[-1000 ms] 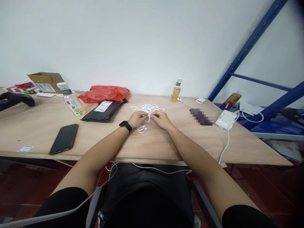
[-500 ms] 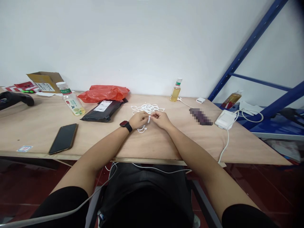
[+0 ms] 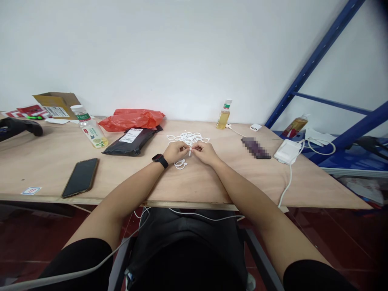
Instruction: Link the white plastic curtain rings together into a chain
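Note:
My left hand (image 3: 176,152), with a black watch (image 3: 160,160) on its wrist, and my right hand (image 3: 206,153) meet over the middle of the table. Between their fingertips they pinch a white plastic curtain ring (image 3: 190,152), seen nearly edge-on, so its details are too small to make out. Just behind the hands lies a pile of white curtain rings (image 3: 188,136), partly covered by the fingers. A few loose rings (image 3: 180,165) rest on the wood in front of my left hand.
On the wooden table (image 3: 194,186), a phone (image 3: 80,178), a bottle (image 3: 92,131), a black parcel (image 3: 130,142) and a red bag (image 3: 133,120) are left. To the right stand a bottle of yellow liquid (image 3: 223,117), a pixelated dark object (image 3: 256,148) and a white charger (image 3: 287,151) with its cable.
The ring between my fingertips has turned slightly and shows less of its length. Both hands stay in nearly the same place; the view has shifted a little.

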Tool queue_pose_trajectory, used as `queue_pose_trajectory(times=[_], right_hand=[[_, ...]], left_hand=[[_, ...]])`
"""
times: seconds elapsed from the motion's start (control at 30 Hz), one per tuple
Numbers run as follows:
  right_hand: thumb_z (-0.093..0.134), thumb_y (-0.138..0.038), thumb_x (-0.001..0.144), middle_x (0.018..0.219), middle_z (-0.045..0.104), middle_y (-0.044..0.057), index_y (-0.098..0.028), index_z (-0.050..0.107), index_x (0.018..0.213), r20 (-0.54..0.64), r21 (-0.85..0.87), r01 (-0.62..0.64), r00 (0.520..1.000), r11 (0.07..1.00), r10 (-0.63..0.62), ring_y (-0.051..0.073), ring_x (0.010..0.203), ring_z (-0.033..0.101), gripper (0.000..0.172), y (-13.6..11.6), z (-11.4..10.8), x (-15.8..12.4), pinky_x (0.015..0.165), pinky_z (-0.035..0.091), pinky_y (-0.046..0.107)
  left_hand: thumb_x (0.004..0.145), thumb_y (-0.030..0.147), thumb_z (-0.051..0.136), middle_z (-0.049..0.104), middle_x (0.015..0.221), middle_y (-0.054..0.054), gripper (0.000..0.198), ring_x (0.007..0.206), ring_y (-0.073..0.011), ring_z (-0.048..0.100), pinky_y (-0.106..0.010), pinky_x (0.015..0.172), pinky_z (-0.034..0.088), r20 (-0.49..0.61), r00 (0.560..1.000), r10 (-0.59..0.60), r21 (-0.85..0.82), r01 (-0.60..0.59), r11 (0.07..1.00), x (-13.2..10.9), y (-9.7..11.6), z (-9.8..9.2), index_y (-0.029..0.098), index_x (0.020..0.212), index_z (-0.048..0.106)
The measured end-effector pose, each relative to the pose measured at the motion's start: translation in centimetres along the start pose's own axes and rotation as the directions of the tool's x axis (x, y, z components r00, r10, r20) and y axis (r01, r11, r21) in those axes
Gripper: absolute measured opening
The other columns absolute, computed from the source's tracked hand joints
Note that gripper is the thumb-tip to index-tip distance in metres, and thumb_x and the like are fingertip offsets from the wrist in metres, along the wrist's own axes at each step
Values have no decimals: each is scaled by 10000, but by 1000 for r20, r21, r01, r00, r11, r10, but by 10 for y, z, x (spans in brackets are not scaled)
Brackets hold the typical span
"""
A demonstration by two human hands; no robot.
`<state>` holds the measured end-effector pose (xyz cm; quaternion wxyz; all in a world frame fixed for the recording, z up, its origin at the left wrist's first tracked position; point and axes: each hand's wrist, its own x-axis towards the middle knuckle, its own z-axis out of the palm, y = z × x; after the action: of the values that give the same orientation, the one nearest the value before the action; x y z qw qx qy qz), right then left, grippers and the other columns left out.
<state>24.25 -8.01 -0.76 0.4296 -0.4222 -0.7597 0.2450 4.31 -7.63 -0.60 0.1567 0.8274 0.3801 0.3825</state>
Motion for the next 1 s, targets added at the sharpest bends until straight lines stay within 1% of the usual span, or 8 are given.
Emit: queue_pose_trajectory(times=[0.17,0.33,0.53,0.63,0.77,0.83,0.9,1.0], right_hand=[[652,-259,769,742,697,11,-199,695,777,-5,-45,9,1000,999,-9,143,664,615,75,0,0,0,660,495,270],[636,-263,783,749,703,8,-200,686,773,-28,-36,8,1000,999,-9,138,644,616,81,-4,1,0,654,494,267],[636,-300,807,789,718,16,-207,703,812,-50,5,11,999,1000,-11,152,685,628,114,-6,2,1,677,496,280],[647,-340,812,783,714,16,-208,711,827,-30,-14,8,1000,1000,-8,154,677,615,148,-2,0,3,670,491,283],[646,-329,821,871,710,31,-210,713,919,-105,-217,-26,994,976,3,181,788,625,169,13,-9,8,770,497,317],[634,-276,825,1001,692,63,-211,702,1037,-103,-355,-77,994,932,43,216,918,632,233,23,-16,10,840,489,347],[614,-259,841,1151,644,102,-223,671,1167,-85,-457,-156,988,876,132,254,1020,621,332,32,-22,11,873,483,371],[575,-306,887,1270,574,132,-257,623,1287,-58,-560,-227,970,797,236,293,1051,614,405,40,-27,12,877,482,397]], left_hand=[[853,268,576,681,776,-29,173,685,-125,559,-241,659,413,-3,1000,18,27,-18,999,0,1,1,152,822,701],[861,272,568,676,755,-25,176,680,-129,560,-244,652,414,-21,1000,-12,33,13,999,1,3,3,154,812,690],[877,359,612,707,888,-49,253,694,-130,580,-254,675,448,-47,999,18,-26,-19,999,1,1,4,167,1013,708],[878,352,611,694,835,-51,214,715,-140,587,-262,689,453,-34,998,54,-26,-55,998,2,2,1,168,916,715],[848,301,597,708,933,-75,162,874,-172,629,-285,782,475,-108,994,17,-98,-28,995,3,4,-4,156,830,667],[826,286,583,706,877,-59,152,813,-164,625,-279,743,472,-102,993,-57,-123,44,991,3,4,-5,151,814,652],[800,271,574,680,763,-30,148,699,-142,593,-261,676,457,-33,994,-103,-121,99,988,1,2,-6,145,801,652],[764,237,556,662,719,-17,155,642,-125,564,-241,631,433,129,989,-72,-70,82,994,-1,-1,-5,142,792,676]])
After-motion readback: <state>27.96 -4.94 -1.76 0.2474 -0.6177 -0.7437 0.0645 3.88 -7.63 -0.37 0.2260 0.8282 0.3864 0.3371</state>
